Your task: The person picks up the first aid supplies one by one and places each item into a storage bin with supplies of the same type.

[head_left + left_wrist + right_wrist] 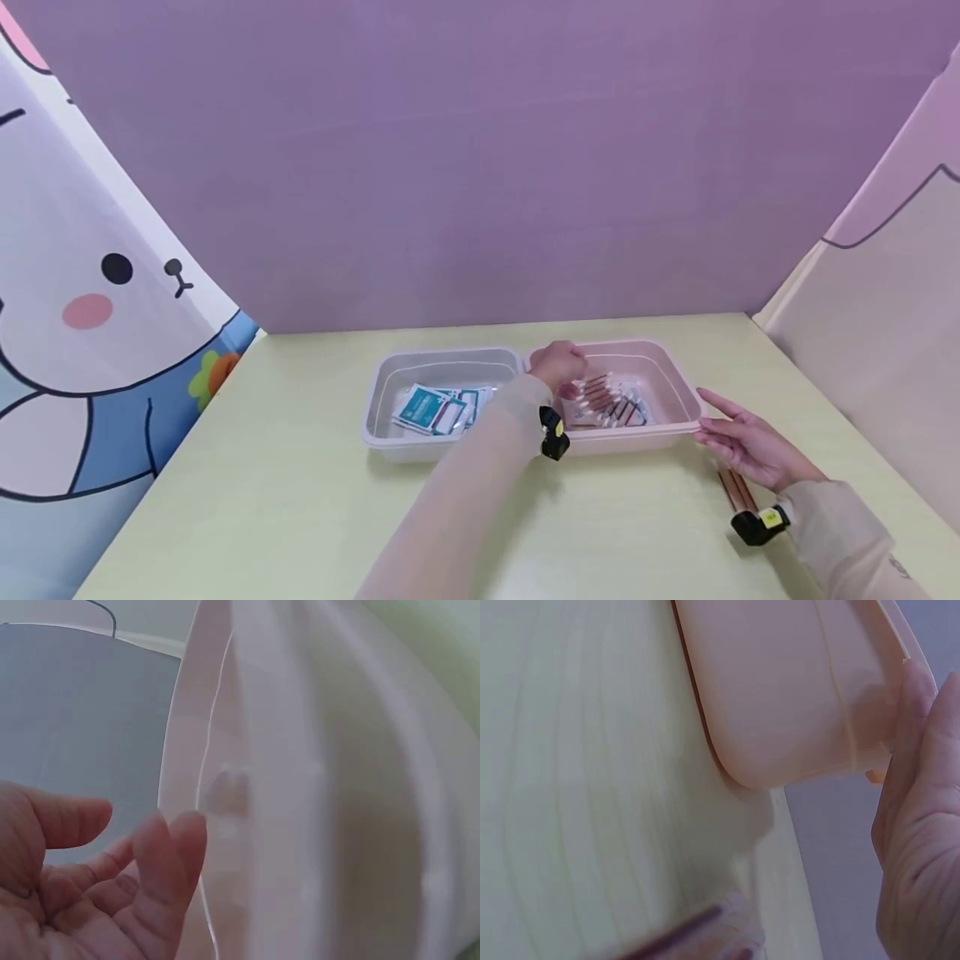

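Note:
In the head view my left hand [558,364] is over the left end of a pink plastic tray [678,375]. The left wrist view shows its fingers loosely bent, thumb apart, nothing between them. Cotton swabs [600,396] with brown sticks and white tips lie in that tray, partly in clear packaging. My right hand [753,450] touches the tray's front right corner, its fingers stretched along the outer wall and rim. Below it, more brown-stick swabs [737,490] lie on the table, partly covered by the hand and wrist camera.
A light grey tray [386,392] stands against the pink tray's left side and holds several teal-and-white packets [431,410]. Both stand on a pale yellow table [300,500]. A purple backdrop [480,167] rises behind, with printed cloth [142,333] along the left.

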The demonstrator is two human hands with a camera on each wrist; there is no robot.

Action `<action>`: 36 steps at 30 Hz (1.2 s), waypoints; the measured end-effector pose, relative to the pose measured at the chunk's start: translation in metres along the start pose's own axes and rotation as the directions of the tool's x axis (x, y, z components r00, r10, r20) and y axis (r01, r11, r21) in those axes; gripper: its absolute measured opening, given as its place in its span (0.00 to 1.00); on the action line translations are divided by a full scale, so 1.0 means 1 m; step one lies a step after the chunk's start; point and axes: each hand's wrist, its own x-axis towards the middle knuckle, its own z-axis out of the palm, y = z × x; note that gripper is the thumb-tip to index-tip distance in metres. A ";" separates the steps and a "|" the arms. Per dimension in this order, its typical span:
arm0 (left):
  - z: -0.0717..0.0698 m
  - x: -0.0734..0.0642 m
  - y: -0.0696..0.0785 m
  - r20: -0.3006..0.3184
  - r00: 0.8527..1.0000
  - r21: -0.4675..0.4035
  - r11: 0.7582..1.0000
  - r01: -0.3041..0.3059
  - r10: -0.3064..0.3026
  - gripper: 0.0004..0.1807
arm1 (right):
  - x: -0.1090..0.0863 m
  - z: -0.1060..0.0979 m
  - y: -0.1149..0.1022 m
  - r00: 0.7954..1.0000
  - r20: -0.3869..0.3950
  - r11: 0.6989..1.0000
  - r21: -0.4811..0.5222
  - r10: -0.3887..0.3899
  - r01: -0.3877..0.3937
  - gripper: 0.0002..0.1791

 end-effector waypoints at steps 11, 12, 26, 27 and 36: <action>-0.007 -0.010 -0.001 0.089 0.992 -0.079 0.993 -0.086 0.093 0.11 | 0.003 -0.004 -0.007 0.999 -0.041 0.996 -0.086 0.012 -0.016 0.29; -0.007 -0.012 -0.001 0.097 0.990 -0.088 0.992 -0.093 0.101 0.11 | 0.004 -0.004 -0.007 0.999 -0.046 0.995 -0.097 0.014 -0.018 0.29; -0.005 -0.046 -0.010 0.243 0.933 -0.137 0.962 -0.237 0.265 0.11 | -0.010 -0.001 -0.019 0.918 -0.383 0.844 -0.522 -0.100 -0.126 0.25; -0.005 -0.049 -0.013 0.252 0.929 -0.131 0.961 -0.245 0.271 0.11 | -0.013 0.000 -0.020 0.911 -0.398 0.817 -0.558 -0.111 -0.144 0.25; -0.010 -0.064 -0.033 0.277 0.919 -0.078 0.960 -0.269 0.280 0.08 | -0.035 0.007 -0.034 0.860 -0.475 0.465 -0.814 -0.185 -0.349 0.24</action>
